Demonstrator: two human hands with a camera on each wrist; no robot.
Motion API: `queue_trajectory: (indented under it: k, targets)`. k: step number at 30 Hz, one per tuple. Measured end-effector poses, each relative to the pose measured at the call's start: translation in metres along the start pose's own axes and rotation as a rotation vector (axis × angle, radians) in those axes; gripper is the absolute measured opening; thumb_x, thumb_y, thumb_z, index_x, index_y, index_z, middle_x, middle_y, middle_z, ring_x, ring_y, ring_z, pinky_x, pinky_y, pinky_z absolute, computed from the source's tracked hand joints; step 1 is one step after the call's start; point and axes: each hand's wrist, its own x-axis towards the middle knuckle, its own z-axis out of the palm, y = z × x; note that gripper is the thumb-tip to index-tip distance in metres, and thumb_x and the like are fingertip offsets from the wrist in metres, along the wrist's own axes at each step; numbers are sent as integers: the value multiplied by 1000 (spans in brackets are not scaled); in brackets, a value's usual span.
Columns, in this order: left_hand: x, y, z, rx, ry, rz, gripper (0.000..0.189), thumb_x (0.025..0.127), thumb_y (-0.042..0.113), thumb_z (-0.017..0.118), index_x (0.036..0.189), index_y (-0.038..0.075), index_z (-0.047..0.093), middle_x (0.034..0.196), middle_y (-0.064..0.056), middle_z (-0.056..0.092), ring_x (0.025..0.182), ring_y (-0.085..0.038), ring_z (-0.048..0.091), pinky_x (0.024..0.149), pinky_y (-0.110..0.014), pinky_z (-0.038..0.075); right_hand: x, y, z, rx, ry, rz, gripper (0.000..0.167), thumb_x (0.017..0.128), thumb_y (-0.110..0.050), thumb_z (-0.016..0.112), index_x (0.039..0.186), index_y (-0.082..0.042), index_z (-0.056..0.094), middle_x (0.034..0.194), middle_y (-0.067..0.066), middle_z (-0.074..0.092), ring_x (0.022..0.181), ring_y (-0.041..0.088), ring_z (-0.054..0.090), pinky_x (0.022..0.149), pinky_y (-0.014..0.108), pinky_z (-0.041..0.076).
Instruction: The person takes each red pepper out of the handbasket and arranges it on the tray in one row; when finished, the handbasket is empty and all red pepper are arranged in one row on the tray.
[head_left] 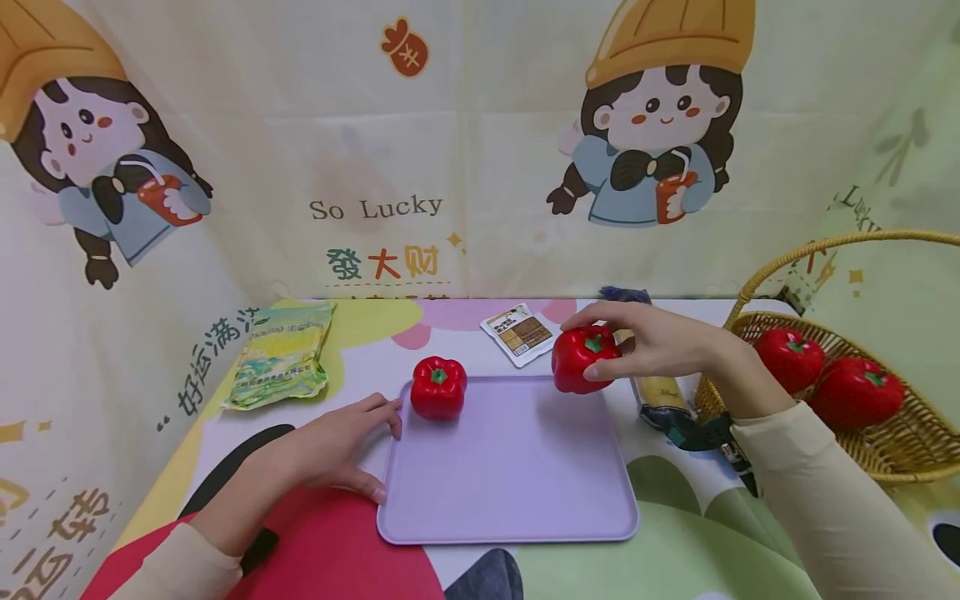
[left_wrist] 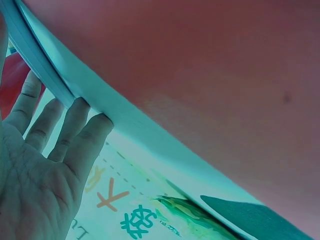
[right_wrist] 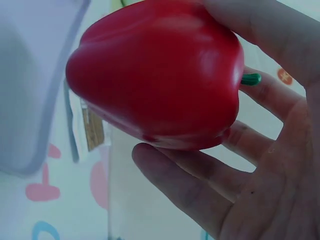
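My right hand (head_left: 660, 337) grips a red bell pepper (head_left: 579, 360) by its sides, over the back right corner of a lilac tray (head_left: 510, 475). In the right wrist view, the pepper (right_wrist: 160, 75) fills much of the picture, its green stem turned towards the palm. Another red bell pepper (head_left: 438, 389) sits upright in the tray's back left corner. At the tray's left edge rests my left hand (head_left: 330, 446), thumb and fingertips at the rim. The left wrist view shows the fingers of this hand (left_wrist: 55, 145) spread and fairly straight along the edge.
A wicker basket (head_left: 918, 467) with a tall handle stands at the right, holding two red bell peppers (head_left: 858, 393). A yellow-green packet (head_left: 281, 357) lies at the left. Behind the tray are a small white-brown sachet (head_left: 520, 335) and, partly behind my right hand, a long package (head_left: 662, 396).
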Motion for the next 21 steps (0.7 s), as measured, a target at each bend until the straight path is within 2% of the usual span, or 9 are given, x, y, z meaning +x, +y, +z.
queue_trajectory:
  k: [6, 11, 15, 21]
  targets:
    - [0, -1, 0, -2, 0, -2, 70, 65, 65, 88, 120, 35, 57, 150, 1, 48, 141, -28, 46, 105, -50, 52, 12, 0, 11, -33, -22, -22, 71, 79, -34, 89, 142, -27, 56, 138, 1, 58, 127, 29, 54, 87, 38, 61]
    - [3, -1, 0, -12, -11, -12, 69, 64, 64, 89, 119, 36, 57, 150, 2, 47, 141, -28, 46, 106, -50, 51, 19, -2, 17, -76, -13, -89, 69, 81, -36, 87, 142, -27, 58, 138, -2, 60, 125, 25, 56, 88, 40, 60]
    - [2, 0, -1, -16, -9, -9, 68, 65, 64, 89, 119, 35, 57, 151, 0, 47, 141, -29, 46, 107, -51, 50, 26, -5, 23, -55, -9, -128, 70, 81, -34, 87, 144, -27, 57, 140, -2, 58, 125, 25, 56, 88, 39, 60]
    - [-1, 1, -2, -18, -4, 7, 68, 66, 61, 89, 119, 33, 58, 151, -3, 48, 140, -32, 47, 106, -53, 50, 37, -8, 32, -26, -20, -126, 72, 81, -33, 87, 145, -29, 55, 142, -3, 56, 126, 22, 55, 90, 38, 59]
